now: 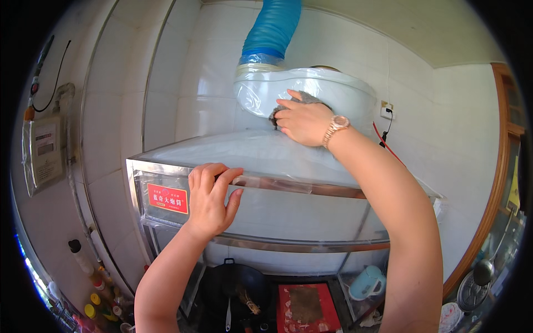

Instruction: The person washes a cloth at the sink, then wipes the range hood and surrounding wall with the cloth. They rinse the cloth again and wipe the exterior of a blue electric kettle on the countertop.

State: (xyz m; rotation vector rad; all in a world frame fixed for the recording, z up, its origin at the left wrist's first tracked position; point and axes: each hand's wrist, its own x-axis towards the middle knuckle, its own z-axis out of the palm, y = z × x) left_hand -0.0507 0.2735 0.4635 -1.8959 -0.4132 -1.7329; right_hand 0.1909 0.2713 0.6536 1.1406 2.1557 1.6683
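Note:
A range hood with a metal-edged canopy (333,191) and a rounded white fan housing (349,89), partly wrapped in clear plastic film, fills the middle of the view. My right hand (306,120), a watch on its wrist, presses a grey cloth (310,98) against the front of the housing. Lower and to the left, my left hand (212,195) rests with its fingers curled over the canopy's front edge, near a red label (168,198) that bears writing. A blue flexible duct (272,29) rises from the housing's top.
Below the canopy are a black wok (216,283) with a utensil and a brush-like bundle inside, a red board or box (285,308) and a light-blue kettle (368,283). Several bottles (100,310) stand at lower left, under a wall meter (46,152). A socket (387,110) is at right.

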